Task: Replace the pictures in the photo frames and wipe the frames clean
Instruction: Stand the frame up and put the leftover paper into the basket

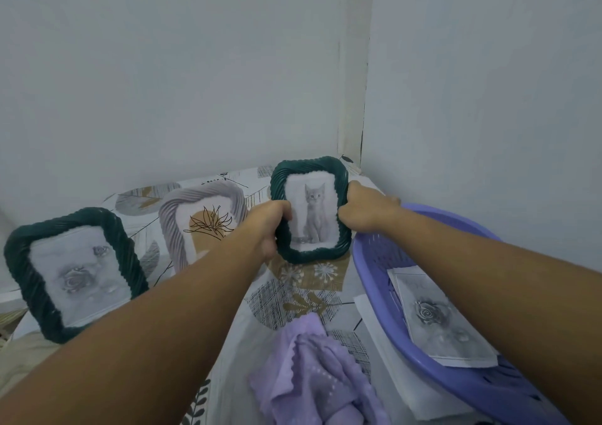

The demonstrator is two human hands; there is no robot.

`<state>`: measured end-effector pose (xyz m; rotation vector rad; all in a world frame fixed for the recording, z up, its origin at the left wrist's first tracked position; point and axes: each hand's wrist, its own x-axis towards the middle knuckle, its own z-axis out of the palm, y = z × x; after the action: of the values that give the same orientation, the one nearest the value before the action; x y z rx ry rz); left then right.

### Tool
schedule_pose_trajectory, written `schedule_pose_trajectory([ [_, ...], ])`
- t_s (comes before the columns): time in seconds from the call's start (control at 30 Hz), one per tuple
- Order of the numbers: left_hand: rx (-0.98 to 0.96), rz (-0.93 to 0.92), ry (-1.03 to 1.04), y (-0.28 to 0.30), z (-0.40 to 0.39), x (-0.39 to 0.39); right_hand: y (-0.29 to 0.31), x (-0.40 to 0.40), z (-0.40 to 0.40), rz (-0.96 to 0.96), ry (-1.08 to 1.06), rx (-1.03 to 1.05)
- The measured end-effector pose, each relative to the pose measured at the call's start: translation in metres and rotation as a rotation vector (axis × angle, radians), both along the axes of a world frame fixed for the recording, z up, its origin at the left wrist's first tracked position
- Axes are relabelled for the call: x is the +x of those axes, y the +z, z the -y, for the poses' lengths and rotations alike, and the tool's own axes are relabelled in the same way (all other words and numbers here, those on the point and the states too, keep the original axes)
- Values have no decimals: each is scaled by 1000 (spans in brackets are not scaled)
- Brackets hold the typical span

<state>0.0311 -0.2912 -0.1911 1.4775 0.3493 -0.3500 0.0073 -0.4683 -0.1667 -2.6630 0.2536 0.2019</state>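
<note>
both hands on the cat frame

the left hand [272, 221] and the right hand [363, 211] each have a closed grip on the dark green cat frame [311, 211], one on each side edge. the left fingers curl over the frame's left rim at about mid-height, with the thumb lower down; the right hand wraps the right rim at a similar height. the frame stands upright near the back corner of the table [312, 294], close to where the two walls meet, its lower edge at or just above the patterned tablecloth; i cannot tell whether it touches. the picture in it shows a grey kitten sitting and facing the camera.

to its left a pale lilac frame [177, 219] leans back with a line drawing of a plant inside, partly hidden by the left forearm. further left and nearer the camera stands a second dark green frame [21, 261], holding a grey rose picture.

on the right a purple basket [462, 375] sits on the table, just beside the cat frame, the right forearm passing over its rim. inside it lies a loose rose print [439, 320], lying on other sheets. a lilac cloth [312, 372] lies crumpled on the table at the near edge, between the forearms.
</note>
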Motion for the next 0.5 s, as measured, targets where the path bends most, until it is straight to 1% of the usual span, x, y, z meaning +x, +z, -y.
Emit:
schedule_pose_trajectory([
  [0.13,57,-8,14,-6,3,-3,-13,6,2,29,8,-81],
  [0.3,103,15,41,-13,10,-1,-21,7,1,73,18,-115],
  [0.5,289,59,139,-11,21,-13,-22,-3,4,135,29,-119],
])
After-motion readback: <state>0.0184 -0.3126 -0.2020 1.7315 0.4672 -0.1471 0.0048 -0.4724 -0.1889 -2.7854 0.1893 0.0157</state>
